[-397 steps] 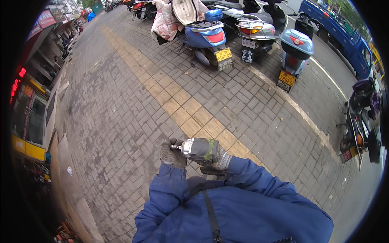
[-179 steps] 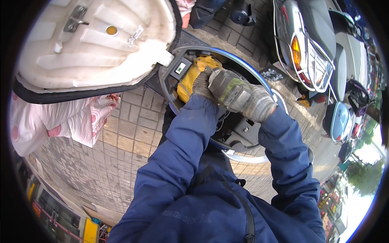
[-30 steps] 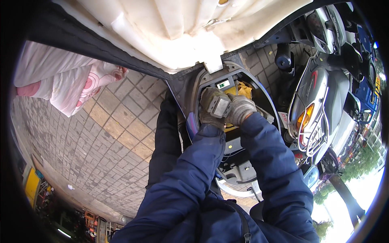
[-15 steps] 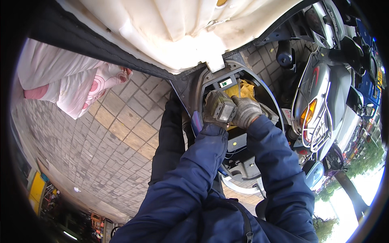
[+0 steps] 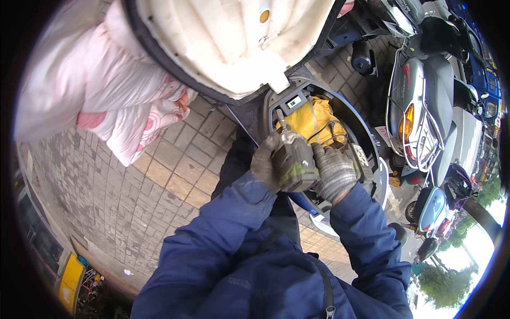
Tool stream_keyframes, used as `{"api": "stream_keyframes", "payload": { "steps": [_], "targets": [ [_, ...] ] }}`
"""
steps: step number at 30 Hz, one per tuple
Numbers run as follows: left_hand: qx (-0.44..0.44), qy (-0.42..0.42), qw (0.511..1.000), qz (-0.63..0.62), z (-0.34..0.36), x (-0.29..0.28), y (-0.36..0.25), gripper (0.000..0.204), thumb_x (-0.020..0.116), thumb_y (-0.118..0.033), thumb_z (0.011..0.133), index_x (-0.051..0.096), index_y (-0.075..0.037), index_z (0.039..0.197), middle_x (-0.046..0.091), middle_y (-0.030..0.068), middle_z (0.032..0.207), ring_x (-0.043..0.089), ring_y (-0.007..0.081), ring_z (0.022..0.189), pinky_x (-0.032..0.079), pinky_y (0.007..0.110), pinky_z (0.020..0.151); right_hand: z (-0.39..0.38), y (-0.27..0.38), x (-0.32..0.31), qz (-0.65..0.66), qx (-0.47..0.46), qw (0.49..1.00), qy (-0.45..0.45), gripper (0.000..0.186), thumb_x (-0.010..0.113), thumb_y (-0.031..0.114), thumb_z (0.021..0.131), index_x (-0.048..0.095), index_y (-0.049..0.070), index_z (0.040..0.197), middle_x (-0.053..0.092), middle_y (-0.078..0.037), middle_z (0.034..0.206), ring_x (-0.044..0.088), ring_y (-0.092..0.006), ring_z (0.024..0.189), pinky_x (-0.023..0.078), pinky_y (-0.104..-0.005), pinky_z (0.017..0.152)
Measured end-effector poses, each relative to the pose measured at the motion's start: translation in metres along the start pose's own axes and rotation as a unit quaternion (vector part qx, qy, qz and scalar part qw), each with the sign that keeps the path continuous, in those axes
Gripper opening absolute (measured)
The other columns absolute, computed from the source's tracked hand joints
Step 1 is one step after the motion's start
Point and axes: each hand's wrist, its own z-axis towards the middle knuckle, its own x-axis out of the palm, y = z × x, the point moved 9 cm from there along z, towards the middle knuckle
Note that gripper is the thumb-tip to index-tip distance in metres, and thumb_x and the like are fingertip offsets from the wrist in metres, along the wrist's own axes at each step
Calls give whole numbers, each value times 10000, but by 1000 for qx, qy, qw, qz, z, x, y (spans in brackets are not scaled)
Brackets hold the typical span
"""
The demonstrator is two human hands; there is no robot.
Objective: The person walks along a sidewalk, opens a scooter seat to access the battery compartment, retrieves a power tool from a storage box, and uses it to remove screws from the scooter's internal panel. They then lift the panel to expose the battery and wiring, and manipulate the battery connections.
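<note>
A worn grey-green impact wrench (image 5: 295, 166) with a bare metal drive end is held over the open storage well (image 5: 344, 101) of a scooter. My left hand (image 5: 264, 162), in a dirty grey knit glove, is closed against the wrench's left side. My right hand (image 5: 336, 173), gloved alike, is closed at its right side, with most fingertips hidden. A dark block with light markings (image 5: 361, 158) lies just beyond the right hand; I cannot tell whether it belongs to the wrench. Yellow cloth or bagging (image 5: 311, 123) with a dark cord fills the well's far part.
The scooter's raised seat (image 5: 228, 48) shows its pale underside above the well. A pink and white quilted cover (image 5: 135, 114) hangs at the left over paving (image 5: 143, 202). Close by on the right stands a silver scooter with a rear rack (image 5: 419, 122), with more vehicles behind.
The wrench has been turned and brought nearer me, so its metal drive end now points away. My left hand has shifted left along it. More of the yellow cloth shows.
</note>
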Motion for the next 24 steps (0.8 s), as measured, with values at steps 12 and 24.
{"api": "stream_keyframes", "payload": {
  "steps": [12,24],
  "targets": [
    [206,-41,861,464,-208,-50,-104,699,662,-93,586,391,40,1217,591,129,939,595,196,841,504,311,752,-101,178,57,222,-137,961,-89,653,633,227,669,398,48,1252,517,-218,1089,525,-354,995,420,-440,849],
    [19,-313,459,831,3,-328,-196,461,741,-315,612,553,-82,963,633,61,848,608,159,773,507,311,677,-149,60,379,450,221,860,92,498,659,243,710,513,15,1129,581,-189,1047,592,-310,910,476,-380,800]
  ]
}}
